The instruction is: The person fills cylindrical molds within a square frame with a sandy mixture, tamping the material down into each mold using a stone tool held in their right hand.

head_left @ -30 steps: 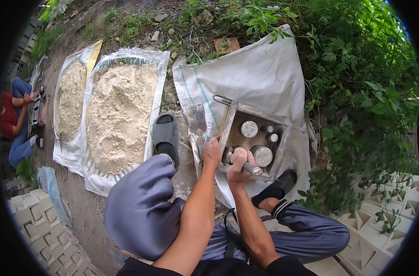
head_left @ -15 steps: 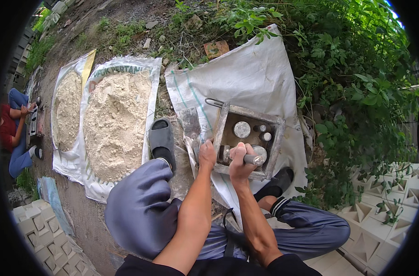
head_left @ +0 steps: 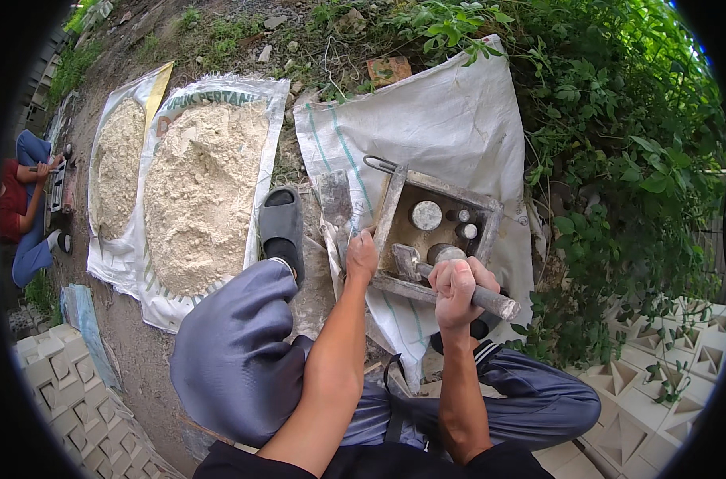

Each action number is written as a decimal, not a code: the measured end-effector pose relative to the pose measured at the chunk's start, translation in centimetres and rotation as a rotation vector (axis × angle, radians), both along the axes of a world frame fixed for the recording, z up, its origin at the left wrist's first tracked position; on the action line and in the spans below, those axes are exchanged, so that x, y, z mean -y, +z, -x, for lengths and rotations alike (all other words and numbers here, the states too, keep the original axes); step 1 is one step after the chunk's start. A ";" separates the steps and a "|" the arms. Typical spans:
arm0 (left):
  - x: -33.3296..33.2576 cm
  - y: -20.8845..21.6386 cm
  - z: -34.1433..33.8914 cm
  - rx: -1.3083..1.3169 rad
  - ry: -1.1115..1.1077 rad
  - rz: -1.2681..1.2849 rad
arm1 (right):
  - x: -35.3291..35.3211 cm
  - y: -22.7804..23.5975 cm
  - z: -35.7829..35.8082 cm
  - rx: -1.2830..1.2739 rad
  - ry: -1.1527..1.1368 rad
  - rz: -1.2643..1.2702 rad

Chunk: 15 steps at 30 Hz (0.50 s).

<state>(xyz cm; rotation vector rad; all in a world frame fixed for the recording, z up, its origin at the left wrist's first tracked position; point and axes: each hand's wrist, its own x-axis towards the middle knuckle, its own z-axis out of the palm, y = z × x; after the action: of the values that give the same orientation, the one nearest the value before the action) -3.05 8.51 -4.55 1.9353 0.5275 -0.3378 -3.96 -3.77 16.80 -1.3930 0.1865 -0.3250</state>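
head view: your right hand (head_left: 463, 289), wrapped round the hammer (head_left: 406, 261), has shifted rightward, so its head shows clearly; your left hand (head_left: 361, 254) stays beside the box (head_left: 392, 209), grip unclear.

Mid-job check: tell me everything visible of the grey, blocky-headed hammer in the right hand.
The grey, dusty hammer has a blocky head and a straight, round handle. It slants across the view, head up and left over the square, wooden-looking frame, butt lower right. The head looks metal; the handle's material is unclear. The right hand wraps the handle's middle. Whether the head touches anything is unclear.
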 end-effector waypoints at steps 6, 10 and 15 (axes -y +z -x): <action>0.1 0.6 0.0 -0.032 0.032 0.015 | 0.1 0.2 -0.8 0.136 0.362 0.243; -0.4 0.5 0.1 -0.028 0.054 0.050 | -0.2 2.0 -0.4 0.159 0.400 0.166; -0.3 0.5 0.0 -0.016 0.090 0.088 | 0.7 0.2 1.3 0.117 0.546 0.226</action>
<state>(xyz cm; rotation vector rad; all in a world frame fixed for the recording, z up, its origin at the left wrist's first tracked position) -3.04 8.76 -4.03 1.8190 0.5984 -0.3138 -5.29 -4.43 16.99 -1.5797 -0.3350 0.0304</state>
